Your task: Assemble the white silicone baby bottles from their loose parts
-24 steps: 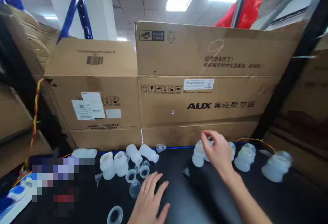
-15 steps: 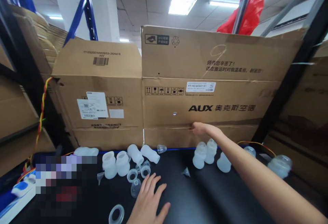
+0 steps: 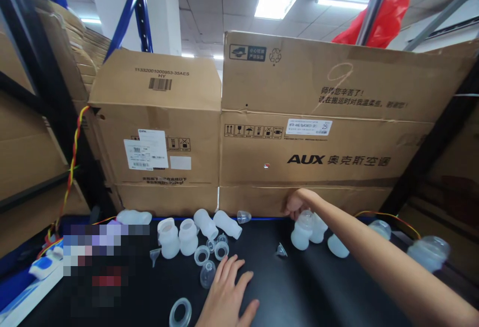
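My left hand [image 3: 229, 289] lies low over the black tabletop, its fingers spread and nothing in them. Just left of its fingertips is a clear dome-shaped cap [image 3: 207, 274], with a translucent ring [image 3: 202, 255] and another ring [image 3: 221, 250] behind it. At the back edge, my right hand [image 3: 298, 203] has its fingers curled down behind a milky bottle with a clear top [image 3: 301, 230]. Whatever those fingers hold, if anything, is hidden. A second bottle [image 3: 319, 228] stands close beside it, partly covered by my forearm. A small clear funnel-like piece [image 3: 281, 251] lies between my hands.
Milky wide-necked bottles stand on the left, one [image 3: 169, 239] among several, some lying down. A larger ring [image 3: 180, 312] is near the front. A bottle [image 3: 428, 253] stands far right. Cardboard [image 3: 262, 167] walls the back; a dark post [image 3: 419, 142] rises at right.
My right hand has come down from in front of the cardboard to behind the bottles. My left hand keeps its place among the rings. The view has turned slightly left.
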`<action>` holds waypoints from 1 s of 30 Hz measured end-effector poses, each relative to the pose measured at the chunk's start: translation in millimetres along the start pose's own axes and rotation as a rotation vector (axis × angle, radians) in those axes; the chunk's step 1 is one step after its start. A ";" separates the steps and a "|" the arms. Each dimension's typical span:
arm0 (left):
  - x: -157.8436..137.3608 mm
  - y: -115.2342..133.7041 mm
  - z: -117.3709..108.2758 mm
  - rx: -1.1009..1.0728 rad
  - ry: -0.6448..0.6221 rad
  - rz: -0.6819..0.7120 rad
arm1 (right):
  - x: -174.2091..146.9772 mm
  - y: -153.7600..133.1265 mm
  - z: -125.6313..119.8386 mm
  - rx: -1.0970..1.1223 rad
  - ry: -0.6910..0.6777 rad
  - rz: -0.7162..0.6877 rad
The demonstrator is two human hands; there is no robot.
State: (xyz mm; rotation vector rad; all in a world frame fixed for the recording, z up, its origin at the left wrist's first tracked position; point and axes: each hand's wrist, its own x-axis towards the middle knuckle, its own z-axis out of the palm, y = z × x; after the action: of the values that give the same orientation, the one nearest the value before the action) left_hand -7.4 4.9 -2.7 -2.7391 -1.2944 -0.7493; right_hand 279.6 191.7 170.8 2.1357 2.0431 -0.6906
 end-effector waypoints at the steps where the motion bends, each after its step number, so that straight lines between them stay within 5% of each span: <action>1: -0.1 0.3 -0.8 -0.010 -0.006 -0.008 | -1.9 -4.9 -1.8 -0.010 -0.081 -0.012; 4: -0.7 1.1 -1.6 -0.049 -0.023 -0.030 | -12.5 -22.7 -8.0 0.010 -0.234 -0.130; 8: -3.6 1.8 1.5 -0.139 0.002 -0.066 | -47.0 -41.2 3.8 0.151 -0.168 -0.448; 14: -6.2 7.3 -1.4 -0.274 0.191 -0.157 | -115.3 -37.6 104.4 0.330 0.058 -0.702; 17: -2.0 16.9 -16.7 -0.329 0.188 -0.173 | -127.1 -30.6 156.0 0.585 0.016 -0.851; 20: 2.9 26.5 -31.8 -0.363 0.148 -0.206 | -123.0 -24.3 182.2 0.885 -0.049 -0.851; 22: 4.2 28.6 -35.3 -0.371 0.153 -0.239 | -115.8 -16.2 186.1 0.921 0.083 -0.806; 26: 3.3 21.8 -30.0 -0.442 0.246 -0.340 | -98.9 13.3 182.1 0.493 0.515 -0.696; 30: 3.6 16.3 -28.4 -0.551 0.267 -0.379 | -90.7 34.5 181.2 0.280 0.530 -0.603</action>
State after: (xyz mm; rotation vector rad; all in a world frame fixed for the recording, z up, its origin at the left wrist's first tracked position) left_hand -5.3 -9.4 27.0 -2.6252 -1.7787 -1.6607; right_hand 268.7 36.2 36.8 1.9779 3.1110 -0.5176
